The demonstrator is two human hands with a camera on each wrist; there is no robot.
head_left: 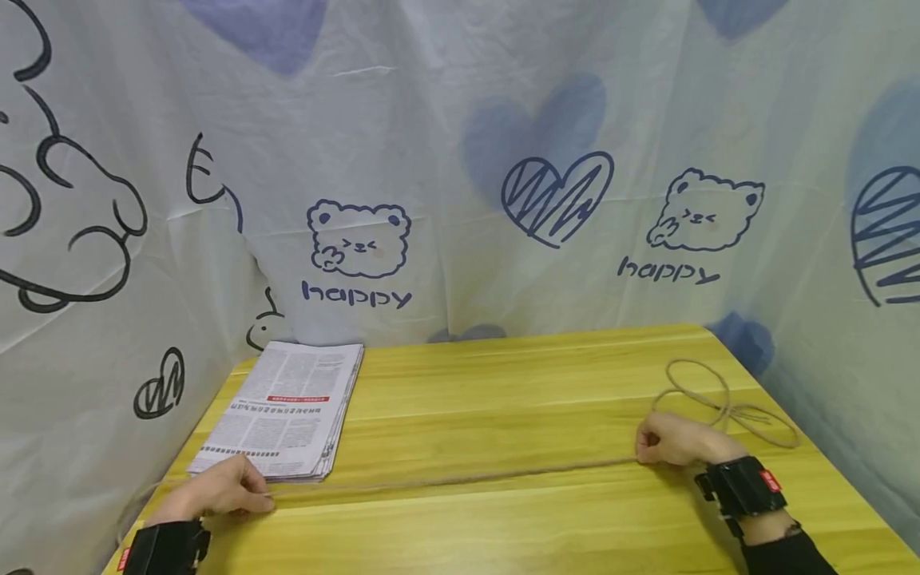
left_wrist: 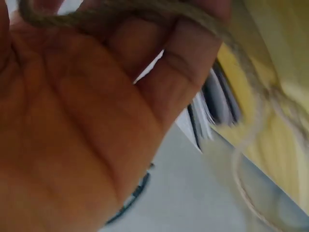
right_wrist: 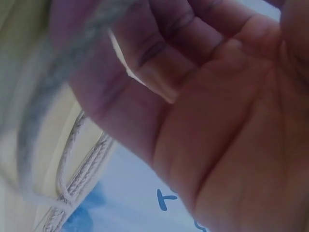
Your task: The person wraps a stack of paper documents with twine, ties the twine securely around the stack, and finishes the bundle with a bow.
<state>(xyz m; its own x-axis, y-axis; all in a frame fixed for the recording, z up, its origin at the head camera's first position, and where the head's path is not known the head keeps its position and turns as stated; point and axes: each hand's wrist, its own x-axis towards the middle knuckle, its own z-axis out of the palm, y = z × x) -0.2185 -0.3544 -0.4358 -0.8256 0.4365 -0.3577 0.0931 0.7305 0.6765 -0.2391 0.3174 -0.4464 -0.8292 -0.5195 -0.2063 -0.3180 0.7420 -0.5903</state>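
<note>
A thin tan rope (head_left: 460, 479) runs nearly straight across the front of the table, stretched between two hands. The left hand (head_left: 226, 487) pinches it close to the front corner of a newspaper stack, and a loose end trails past that hand toward the table's left edge. At the other side the right hand (head_left: 676, 439) pinches the rope, with slack loops (head_left: 726, 407) lying on the table behind it. The left wrist view has the rope (left_wrist: 241, 58) passing across the fingers; in the right wrist view a blurred stretch of rope (right_wrist: 38, 106) crosses near the fingertips.
The stack of folded newspapers (head_left: 287, 407) lies at the table's left back. A yellow wood-grain table (head_left: 503, 399) fills the middle. White cloth (head_left: 446, 160) printed with bears and hearts hangs behind and on both sides.
</note>
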